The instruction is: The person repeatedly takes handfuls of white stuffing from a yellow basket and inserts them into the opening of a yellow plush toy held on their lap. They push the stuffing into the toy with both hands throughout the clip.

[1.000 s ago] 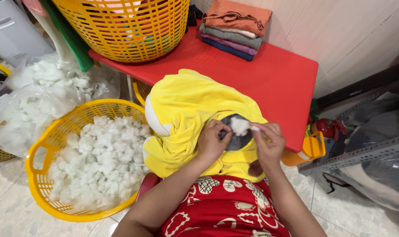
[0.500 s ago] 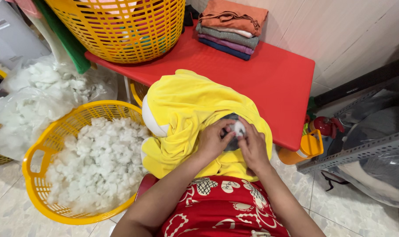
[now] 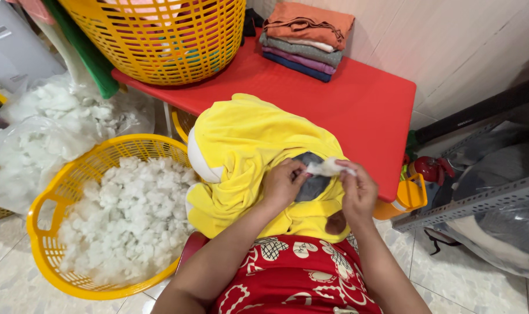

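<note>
- Your left hand [image 3: 283,183] rests on the yellow plush cover [image 3: 253,157], fingers curled and pressed against the cloth at the rim of its dark opening [image 3: 312,180].
- Your right hand [image 3: 357,192] pinches a tuft of white stuffing [image 3: 325,167] between thumb and fingertips, just above that opening; the other fingers are loosely bent.
- The tuft spans the gap between your two hands, and the left fingertips touch its near end.
- The plush cover lies draped over the near edge of the red table [image 3: 357,104] and hangs down onto your lap, above the red patterned garment [image 3: 293,279].
- A stack of folded clothes [image 3: 305,38] sits at the far edge of the table, against the wall.
- A tall yellow mesh basket [image 3: 160,35] stands on the far left corner of the table.
- On the floor to the left of the table, a low yellow basket [image 3: 46,232] holds loose white filling [image 3: 122,215].
- Beyond that basket, a clear plastic bag [image 3: 32,134] holds more white filling.
- A small yellow container [image 3: 410,195] sits on the floor beside the right edge of the table.
</note>
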